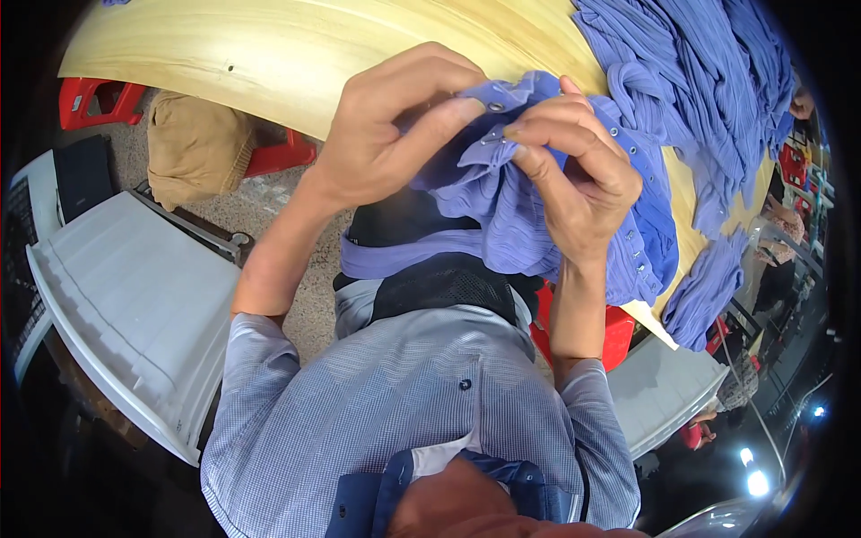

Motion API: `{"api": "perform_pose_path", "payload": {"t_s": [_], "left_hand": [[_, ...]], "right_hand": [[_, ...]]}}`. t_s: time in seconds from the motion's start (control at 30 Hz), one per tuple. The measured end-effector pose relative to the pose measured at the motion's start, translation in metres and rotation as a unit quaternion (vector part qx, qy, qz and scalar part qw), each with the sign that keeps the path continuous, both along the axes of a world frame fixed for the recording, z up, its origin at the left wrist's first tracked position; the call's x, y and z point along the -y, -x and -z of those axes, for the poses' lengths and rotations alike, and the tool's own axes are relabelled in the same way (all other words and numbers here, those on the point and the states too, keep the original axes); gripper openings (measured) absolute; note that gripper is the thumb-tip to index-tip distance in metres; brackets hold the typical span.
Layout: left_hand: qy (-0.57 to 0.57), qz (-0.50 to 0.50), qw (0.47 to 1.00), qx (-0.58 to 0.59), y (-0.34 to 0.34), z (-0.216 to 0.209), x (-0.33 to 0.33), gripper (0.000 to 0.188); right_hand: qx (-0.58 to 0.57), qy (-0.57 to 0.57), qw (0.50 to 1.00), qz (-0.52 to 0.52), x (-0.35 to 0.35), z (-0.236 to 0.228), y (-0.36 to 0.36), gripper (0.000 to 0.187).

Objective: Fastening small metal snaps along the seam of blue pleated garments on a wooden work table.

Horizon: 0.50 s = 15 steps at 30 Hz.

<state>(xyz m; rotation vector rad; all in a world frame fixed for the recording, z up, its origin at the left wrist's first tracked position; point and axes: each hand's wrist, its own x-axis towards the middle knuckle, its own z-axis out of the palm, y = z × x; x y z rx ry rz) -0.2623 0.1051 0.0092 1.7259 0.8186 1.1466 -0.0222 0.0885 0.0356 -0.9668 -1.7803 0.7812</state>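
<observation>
A periwinkle-blue ribbed garment [529,229] hangs between my hands and drapes over my lap. Small round metal fasteners, like snaps or eyelets, run along its edges. My left hand [386,125] is closed in a pinch on one edge, its thumb beside a round metal fastener [495,107]. Lower and to the right, my right hand [583,166] pinches another edge between thumb and fingers. A small metal piece [491,139] shows beside those fingertips, too small to name. The two pinched edges are a little apart.
A pale wooden table [269,54] curves ahead of me. More blue garments [691,81] are heaped on its right side, with one folded piece [708,291] at its edge. To my left stand a grey plastic tray [143,305], a tan cloth bundle [197,148] and a red stool [99,103].
</observation>
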Motion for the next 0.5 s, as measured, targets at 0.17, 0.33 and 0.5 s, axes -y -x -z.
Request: {"api": "perform_pose_path", "payload": {"t_s": [0.17,0.33,0.5], "left_hand": [[0.102,-0.038,0.986,0.129,-0.012,0.005,0.005,0.015],[0.017,-0.065,0.993,0.097,-0.016,0.003,0.002,0.016],[-0.022,-0.035,0.999,0.02,-0.008,-0.004,-0.001,0.017]], "right_hand": [[-0.013,0.023,0.999,0.027,-0.001,0.0,0.002,0.015],[-0.07,0.081,0.993,0.041,-0.003,-0.001,0.011,0.013],[-0.132,0.149,0.979,0.052,0.0,0.001,0.009,0.011]]}}
